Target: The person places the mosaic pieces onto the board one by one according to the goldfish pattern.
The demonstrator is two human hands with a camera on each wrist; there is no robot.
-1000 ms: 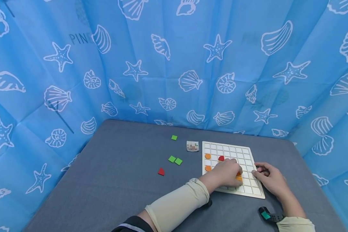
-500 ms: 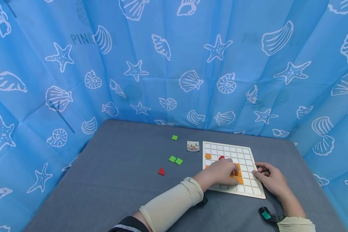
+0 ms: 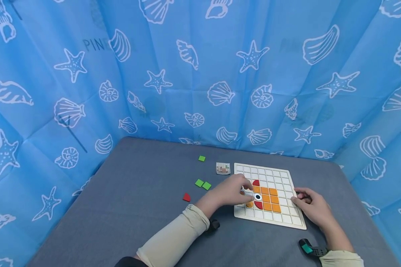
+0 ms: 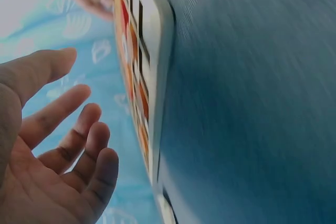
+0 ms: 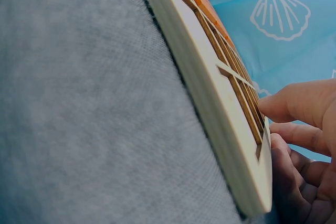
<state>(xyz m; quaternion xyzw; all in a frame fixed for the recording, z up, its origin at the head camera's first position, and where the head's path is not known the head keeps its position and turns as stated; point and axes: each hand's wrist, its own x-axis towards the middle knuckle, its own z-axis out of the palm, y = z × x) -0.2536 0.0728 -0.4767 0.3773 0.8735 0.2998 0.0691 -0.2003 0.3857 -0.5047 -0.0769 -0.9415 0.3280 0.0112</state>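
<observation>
A white grid board (image 3: 289,219) lies on the table, with orange square tiles (image 3: 265,198) in a block at its middle. Left of them sit a round eye tile (image 3: 257,197), white with a black centre, and red rounded pieces (image 3: 258,205) above and below it. My left hand (image 3: 232,190) hovers over the board's left part, partly covering orange discs (image 3: 250,204). In the left wrist view its fingers (image 4: 86,169) are spread and hold nothing. My right hand (image 3: 315,207) holds the board's right edge, its thumb (image 5: 281,102) on the rim and other fingers curled beside it.
Left of the board lie green square tiles (image 3: 206,185), a lone green tile (image 3: 202,158) farther back and a red rounded piece (image 3: 186,197). A small picture card (image 3: 223,168) is by the board's far left corner. A blue shell-print curtain (image 3: 194,92) stands behind the grey table (image 3: 143,193).
My left hand has drawn left off the orange squares, uncovering them, the eye tile and the lower red piece. The right hand stays at the board's edge.
</observation>
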